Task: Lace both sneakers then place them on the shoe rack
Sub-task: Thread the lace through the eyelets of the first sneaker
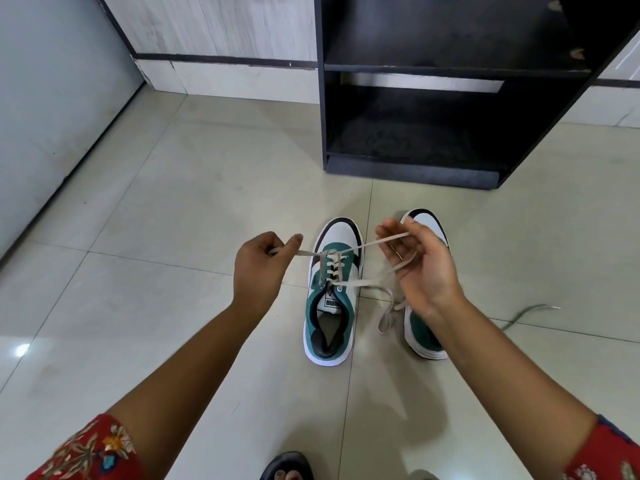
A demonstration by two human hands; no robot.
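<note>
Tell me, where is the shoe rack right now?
In the head view, the black shoe rack stands on the tiled floor at upper right, just beyond the toes of the two sneakers.

right sneaker mostly behind right hand; shoe rack top cropped

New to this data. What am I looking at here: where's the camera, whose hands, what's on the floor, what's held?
There is no machine: a person works with bare hands, and the single picture comes from a wide-angle camera on their head, looking forward and down. On the pale tiled floor stand two green-and-white sneakers. The left sneaker is partly laced; the right sneaker is largely hidden behind the right wrist. The left hand pinches one end of the beige flat shoelace; the right hand holds the other end. Both are pulled outward. Behind stands the black wooden shoe rack, its visible shelves bare.
</note>
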